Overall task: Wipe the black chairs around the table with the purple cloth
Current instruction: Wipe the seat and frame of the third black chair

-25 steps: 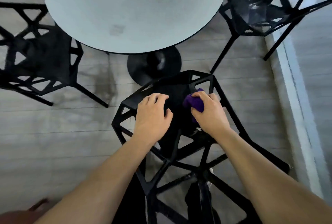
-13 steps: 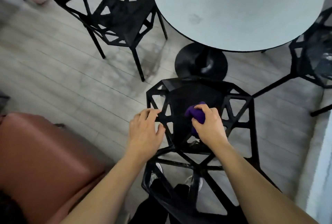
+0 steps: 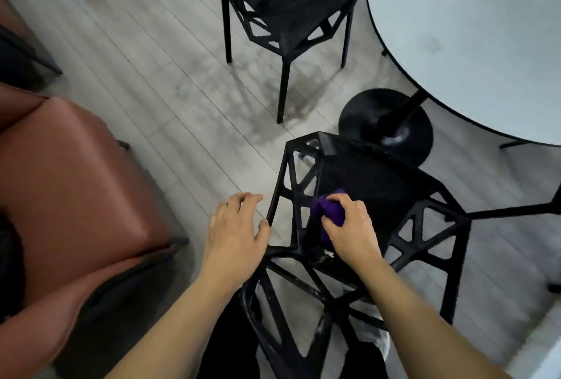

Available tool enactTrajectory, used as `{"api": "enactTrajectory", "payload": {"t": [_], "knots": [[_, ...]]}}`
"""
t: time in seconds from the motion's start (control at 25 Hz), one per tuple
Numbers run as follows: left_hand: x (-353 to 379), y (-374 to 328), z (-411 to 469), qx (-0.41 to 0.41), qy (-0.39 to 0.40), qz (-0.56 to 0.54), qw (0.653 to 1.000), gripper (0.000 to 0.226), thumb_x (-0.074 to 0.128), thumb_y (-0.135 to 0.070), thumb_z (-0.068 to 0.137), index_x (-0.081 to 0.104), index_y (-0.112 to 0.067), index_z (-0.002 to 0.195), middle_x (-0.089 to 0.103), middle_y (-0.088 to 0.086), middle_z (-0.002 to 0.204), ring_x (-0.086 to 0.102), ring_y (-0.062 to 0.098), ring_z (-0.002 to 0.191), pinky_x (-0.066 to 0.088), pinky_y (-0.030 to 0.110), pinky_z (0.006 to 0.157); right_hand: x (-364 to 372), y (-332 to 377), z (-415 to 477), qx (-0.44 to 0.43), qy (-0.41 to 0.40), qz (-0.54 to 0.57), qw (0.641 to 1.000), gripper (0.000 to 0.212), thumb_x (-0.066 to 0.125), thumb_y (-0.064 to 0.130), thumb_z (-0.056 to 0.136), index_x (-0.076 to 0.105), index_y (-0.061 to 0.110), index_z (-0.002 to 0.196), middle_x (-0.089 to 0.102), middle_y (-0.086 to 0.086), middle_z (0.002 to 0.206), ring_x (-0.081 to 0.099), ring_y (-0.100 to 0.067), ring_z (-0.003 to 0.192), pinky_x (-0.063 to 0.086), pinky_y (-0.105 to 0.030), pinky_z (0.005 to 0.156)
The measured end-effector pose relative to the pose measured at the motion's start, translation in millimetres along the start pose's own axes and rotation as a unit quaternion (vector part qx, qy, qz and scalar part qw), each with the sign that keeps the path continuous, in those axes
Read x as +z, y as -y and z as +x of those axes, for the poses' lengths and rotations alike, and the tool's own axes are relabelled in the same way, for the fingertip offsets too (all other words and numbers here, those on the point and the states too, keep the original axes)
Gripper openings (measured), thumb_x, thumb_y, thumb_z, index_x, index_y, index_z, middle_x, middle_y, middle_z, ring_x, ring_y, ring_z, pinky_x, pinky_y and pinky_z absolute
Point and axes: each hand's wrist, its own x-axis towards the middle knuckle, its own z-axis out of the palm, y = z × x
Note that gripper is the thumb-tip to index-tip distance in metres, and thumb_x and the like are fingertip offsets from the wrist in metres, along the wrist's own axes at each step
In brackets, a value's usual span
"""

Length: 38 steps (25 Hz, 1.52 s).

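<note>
Comparing this moment with the views from a second and half a second ago, the camera has swung to the person's left: the round table (image 3: pixel 473 32) now sits at the upper right of the view, a second black chair (image 3: pixel 291 5) has come into the upper centre, and a brown leather seat (image 3: pixel 76 184) fills the left side. The left hand (image 3: pixel 235 236) has come off the near black chair (image 3: pixel 373 196); earlier it lay flat on the seat, now it is over the floor just beside the chair's left frame, with only the thumb close to or touching a strut. This suggests the wiping of the near chair's seat is ending, or that the person is turning toward the next chair; the chair in the upper centre shows no sign of being attended to yet. The right hand (image 3: pixel 350 226) remains closed around the bunched purple cloth (image 3: pixel 329 210), pressing it onto the rear left part of the near chair's seat, close to the backrest frame. The left hand is open, fingers spread and slightly curled, palm down, holding nothing. Both forearms extend forward from the bottom of the view, the right one crossing above the backrest lattice.
</note>
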Motion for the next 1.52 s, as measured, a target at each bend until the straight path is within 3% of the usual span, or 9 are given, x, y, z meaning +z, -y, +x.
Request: {"api": "enactTrajectory", "payload": {"t": [0.16,0.44,0.6,0.8,0.92,1.04,1.2,1.36,1.52], "knots": [[12,-19,-36,-0.066,-0.070,-0.011,0.995,0.045,0.055,-0.029,0.098,0.050,-0.022,0.142,0.053,0.002,0.138,0.048,0.025,0.126,0.035,0.042,0.111,-9,-20,11,-0.052,0.063,-0.011,0.997,0.041,0.068,0.031,0.092,0.053,0.037,0.130,0.044,0.005,0.116,0.052,-0.009,0.094,0.046,-0.026,0.078],[68,-64,-124,-0.197,-0.185,0.002,0.963,0.048,0.059,-0.028,0.096,0.052,-0.019,0.142,0.051,0.002,0.144,0.046,0.024,0.135,0.038,0.047,0.114,-19,-66,10,-0.163,0.148,0.013,0.975,0.034,0.064,0.031,0.096,0.054,0.034,0.128,0.049,0.004,0.115,0.049,0.004,0.086,0.035,-0.007,0.068],[87,-58,-149,-0.238,-0.193,-0.028,0.951,0.058,0.057,-0.031,0.098,0.039,-0.026,0.153,0.031,-0.008,0.162,0.031,0.013,0.148,0.029,0.038,0.122,12,-85,1,-0.121,0.193,0.102,0.968,0.016,0.054,0.033,0.102,0.057,0.032,0.118,0.062,0.007,0.105,0.058,-0.013,0.099,0.043,-0.029,0.085],[96,-54,-148,-0.249,-0.184,-0.126,0.942,0.068,0.041,-0.039,0.105,0.004,-0.037,0.162,-0.004,-0.029,0.165,-0.006,-0.014,0.149,0.005,0.024,0.126,56,-69,-4,-0.061,0.260,0.204,0.942,0.020,0.058,0.023,0.097,0.059,0.030,0.116,0.065,0.007,0.106,0.060,-0.005,0.096,0.045,-0.021,0.076],[98,-54,-145,-0.252,-0.194,-0.158,0.935,0.064,0.033,-0.044,0.105,-0.001,-0.042,0.160,-0.009,-0.037,0.161,-0.009,-0.023,0.143,0.001,0.017,0.122,85,-53,1,-0.157,0.268,0.196,0.930,0.028,0.059,0.026,0.098,0.054,0.037,0.123,0.061,0.017,0.112,0.058,0.001,0.101,0.045,-0.017,0.081],[97,-55,-144,-0.244,-0.195,-0.220,0.924,0.060,0.026,-0.050,0.104,0.000,-0.046,0.158,-0.009,-0.041,0.158,-0.009,-0.028,0.138,-0.001,0.016,0.121,111,-51,-5,-0.221,0.249,0.164,0.929,0.030,0.055,0.030,0.101,0.053,0.036,0.131,0.057,0.009,0.122,0.053,0.002,0.102,0.042,-0.017,0.089],[96,-55,-146,-0.234,-0.183,-0.241,0.924,0.067,0.014,-0.065,0.095,0.001,-0.047,0.158,-0.008,-0.041,0.159,-0.009,-0.027,0.139,-0.002,0.017,0.121,111,-48,-14,-0.233,0.291,0.174,0.912,0.030,0.049,0.022,0.105,0.055,0.031,0.133,0.055,-0.001,0.125,0.054,-0.002,0.104,0.042,0.001,0.069],[92,-59,-146,-0.230,-0.187,-0.317,0.901,0.062,0.009,-0.068,0.095,0.002,-0.055,0.156,-0.004,-0.042,0.158,-0.005,-0.030,0.136,-0.002,0.004,0.109,93,-55,-40,-0.280,0.320,0.211,0.880,0.028,0.051,0.026,0.104,0.056,0.040,0.128,0.062,0.007,0.122,0.058,-0.010,0.115,0.048,-0.020,0.091],[98,-49,-145,-0.212,-0.210,-0.425,0.855,0.064,0.013,-0.077,0.096,0.010,-0.056,0.156,0.007,-0.039,0.160,0.003,-0.023,0.142,0.000,0.025,0.126,93,-49,-40,-0.306,0.324,0.144,0.884,0.024,0.046,0.029,0.105,0.053,0.038,0.126,0.059,0.001,0.118,0.061,-0.008,0.102,0.049,-0.021,0.083]]}}
